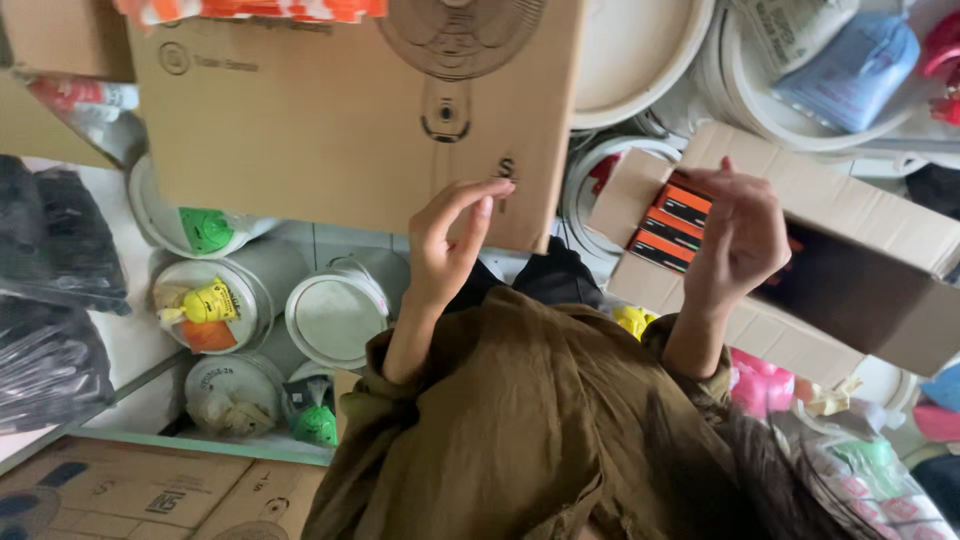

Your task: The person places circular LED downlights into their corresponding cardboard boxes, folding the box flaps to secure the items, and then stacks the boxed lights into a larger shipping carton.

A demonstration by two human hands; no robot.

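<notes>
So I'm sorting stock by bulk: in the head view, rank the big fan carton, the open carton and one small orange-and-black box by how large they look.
1. Big fan carton, largest.
2. Open carton, by the right hand; it may sit nearer the camera, so the gap is unsure.
3. Small orange-and-black box, clearly smallest.

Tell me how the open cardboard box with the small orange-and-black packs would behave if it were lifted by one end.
The open cardboard box looks stiff, though its loose flaps would probably bend under a grip. It sits tilted, so the orange-and-black packs inside might slide towards the lower end. It is partly filled under the right hand, so likely light for its size.
</notes>
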